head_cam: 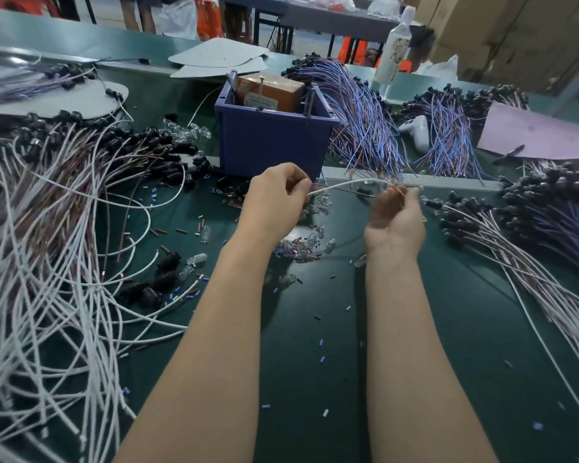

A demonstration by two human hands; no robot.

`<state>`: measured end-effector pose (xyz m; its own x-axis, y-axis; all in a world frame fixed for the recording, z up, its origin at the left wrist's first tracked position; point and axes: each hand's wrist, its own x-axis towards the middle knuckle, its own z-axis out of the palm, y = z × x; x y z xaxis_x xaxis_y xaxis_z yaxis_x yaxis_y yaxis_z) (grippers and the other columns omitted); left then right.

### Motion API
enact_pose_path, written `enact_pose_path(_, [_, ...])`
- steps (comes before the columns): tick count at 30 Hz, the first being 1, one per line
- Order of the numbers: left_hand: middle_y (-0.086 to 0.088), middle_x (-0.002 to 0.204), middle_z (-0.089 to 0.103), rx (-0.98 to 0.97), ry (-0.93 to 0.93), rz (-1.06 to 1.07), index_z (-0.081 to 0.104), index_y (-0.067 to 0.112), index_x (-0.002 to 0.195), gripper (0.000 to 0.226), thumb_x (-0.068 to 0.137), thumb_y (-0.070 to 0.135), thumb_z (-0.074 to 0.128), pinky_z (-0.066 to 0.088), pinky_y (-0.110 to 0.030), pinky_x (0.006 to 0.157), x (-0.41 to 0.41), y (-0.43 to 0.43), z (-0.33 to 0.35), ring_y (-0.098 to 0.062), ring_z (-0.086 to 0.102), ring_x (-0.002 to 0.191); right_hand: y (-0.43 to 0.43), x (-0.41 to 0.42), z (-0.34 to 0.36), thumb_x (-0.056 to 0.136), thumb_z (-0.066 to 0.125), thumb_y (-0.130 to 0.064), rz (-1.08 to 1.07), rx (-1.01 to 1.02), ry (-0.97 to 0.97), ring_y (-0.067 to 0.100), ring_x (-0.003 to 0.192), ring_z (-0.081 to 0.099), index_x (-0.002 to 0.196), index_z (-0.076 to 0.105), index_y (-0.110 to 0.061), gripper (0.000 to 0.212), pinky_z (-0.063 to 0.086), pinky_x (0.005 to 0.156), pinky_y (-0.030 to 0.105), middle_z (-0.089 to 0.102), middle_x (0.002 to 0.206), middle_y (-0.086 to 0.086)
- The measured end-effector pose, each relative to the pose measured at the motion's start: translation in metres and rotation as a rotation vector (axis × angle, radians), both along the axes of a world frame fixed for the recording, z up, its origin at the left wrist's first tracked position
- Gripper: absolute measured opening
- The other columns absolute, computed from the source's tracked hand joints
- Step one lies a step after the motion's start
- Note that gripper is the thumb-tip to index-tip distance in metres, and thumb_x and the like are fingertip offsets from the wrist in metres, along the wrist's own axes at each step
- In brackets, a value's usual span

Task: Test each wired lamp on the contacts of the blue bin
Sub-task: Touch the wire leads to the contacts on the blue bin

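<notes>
The blue bin [274, 142] stands at the middle of the green table, with a brown box [271, 91] inside and upright metal contact pins [310, 100] at its rim. Just in front of it, my left hand [274, 202] pinches the end of a white and brown wire pair [341, 186]. The wires run right to my right hand [396, 215], which is blurred, palm up, with its fingers curled round the far end. The lamp on that end is hidden in the hand. Both hands are below the bin's rim, apart from the contacts.
A big heap of white and brown wired lamps [47, 228] covers the left. Blue-wired bundles [365, 118] lie right of the bin, more wired lamps [515, 235] at far right. Loose glass bulbs [301, 245] and wire scraps lie under my wrists. A bottle [395, 45] stands behind.
</notes>
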<state>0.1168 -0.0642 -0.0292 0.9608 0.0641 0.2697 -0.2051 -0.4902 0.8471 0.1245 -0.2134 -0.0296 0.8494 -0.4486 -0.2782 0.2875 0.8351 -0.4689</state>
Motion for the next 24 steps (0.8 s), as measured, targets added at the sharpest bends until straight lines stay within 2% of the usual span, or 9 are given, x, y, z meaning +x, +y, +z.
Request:
enact_pose_path(2, [0.014, 0.068, 0.062, -0.055, -0.005, -0.017, 0.062, 0.02, 0.088, 0.011, 0.095, 0.019, 0.054, 0.038, -0.006, 0.054, 0.0, -0.004, 0.0, 0.004, 0.054, 0.06, 0.006, -0.001, -0.003, 0.095, 0.058, -0.025, 0.103, -0.075, 0.03, 0.006, 0.043, 0.058, 0.075, 0.059, -0.007, 0.027, 0.05, 0.044, 0.016, 0.063, 0.053, 0.0])
enact_pose_path(4, [0.013, 0.068, 0.062, -0.101, -0.017, -0.019, 0.063, 0.017, 0.089, 0.01, 0.095, 0.018, 0.055, 0.036, -0.004, 0.052, -0.001, -0.008, -0.002, 0.009, 0.052, 0.054, 0.016, -0.002, -0.005, 0.092, 0.059, -0.033, 0.278, -0.364, 0.092, 0.005, 0.046, 0.054, 0.078, 0.059, -0.01, 0.027, 0.048, 0.046, 0.015, 0.061, 0.058, -0.002])
enact_pose_path(6, [0.008, 0.071, 0.063, -0.132, -0.041, -0.001, 0.064, 0.015, 0.09, 0.01, 0.095, 0.017, 0.055, 0.041, -0.007, 0.058, 0.0, -0.009, -0.005, 0.007, 0.054, 0.06, 0.025, -0.001, -0.006, 0.09, 0.063, -0.032, 0.386, -0.605, 0.128, 0.005, 0.044, 0.048, 0.077, 0.055, -0.012, 0.025, 0.043, 0.044, 0.016, 0.054, 0.058, -0.003])
enact_pose_path(9, [0.005, 0.078, 0.065, -0.187, -0.055, 0.035, 0.063, 0.013, 0.089, 0.01, 0.095, 0.016, 0.055, 0.047, -0.016, 0.07, 0.001, -0.011, -0.01, -0.006, 0.061, 0.074, 0.029, 0.0, -0.006, 0.089, 0.065, -0.028, 0.392, -0.73, 0.151, 0.006, 0.04, 0.042, 0.07, 0.045, -0.016, 0.03, 0.037, 0.039, 0.016, 0.047, 0.051, -0.005])
enact_pose_path(13, [0.01, 0.075, 0.061, -0.211, -0.086, 0.071, 0.061, 0.016, 0.088, 0.01, 0.095, 0.017, 0.055, 0.044, -0.011, 0.067, 0.002, -0.012, -0.013, -0.004, 0.058, 0.072, 0.03, -0.002, -0.005, 0.094, 0.057, -0.029, 0.521, -0.804, 0.192, 0.005, 0.034, 0.041, 0.066, 0.054, -0.011, 0.033, 0.033, 0.036, 0.013, 0.055, 0.045, -0.004])
enact_pose_path(16, [0.009, 0.078, 0.062, -0.245, -0.083, 0.021, 0.064, 0.014, 0.09, 0.009, 0.095, 0.017, 0.056, 0.046, -0.012, 0.069, 0.001, -0.013, -0.014, -0.002, 0.058, 0.073, 0.033, -0.002, -0.006, 0.096, 0.054, -0.027, 0.592, -0.736, 0.142, 0.005, 0.038, 0.043, 0.079, 0.061, -0.008, 0.027, 0.037, 0.039, 0.013, 0.058, 0.051, -0.003])
enact_pose_path(18, [0.007, 0.079, 0.064, -0.262, -0.062, 0.0, 0.064, 0.014, 0.09, 0.009, 0.094, 0.016, 0.057, 0.047, -0.014, 0.07, 0.002, -0.013, -0.015, -0.002, 0.059, 0.073, 0.033, -0.002, -0.007, 0.096, 0.055, -0.018, 0.56, -0.622, 0.045, 0.003, 0.041, 0.045, 0.083, 0.062, -0.007, 0.018, 0.038, 0.039, 0.011, 0.057, 0.053, -0.003])
enact_pose_path(20, [0.006, 0.076, 0.065, -0.269, -0.044, -0.013, 0.064, 0.014, 0.089, 0.009, 0.094, 0.016, 0.058, 0.047, -0.014, 0.069, 0.002, -0.013, -0.015, 0.0, 0.059, 0.07, 0.033, -0.001, -0.007, 0.096, 0.053, -0.01, 0.495, -0.555, -0.029, 0.002, 0.04, 0.046, 0.08, 0.063, -0.006, 0.018, 0.038, 0.04, 0.01, 0.056, 0.05, -0.003])
enact_pose_path(24, [0.001, 0.076, 0.066, -0.231, -0.014, -0.022, 0.064, 0.014, 0.088, 0.01, 0.094, 0.017, 0.058, 0.049, -0.026, 0.076, 0.003, -0.015, -0.017, -0.014, 0.063, 0.077, 0.033, 0.001, -0.009, 0.098, 0.048, -0.011, 0.403, -0.559, -0.047, 0.002, 0.041, 0.045, 0.084, 0.061, -0.001, 0.021, 0.04, 0.043, 0.01, 0.056, 0.051, -0.004])
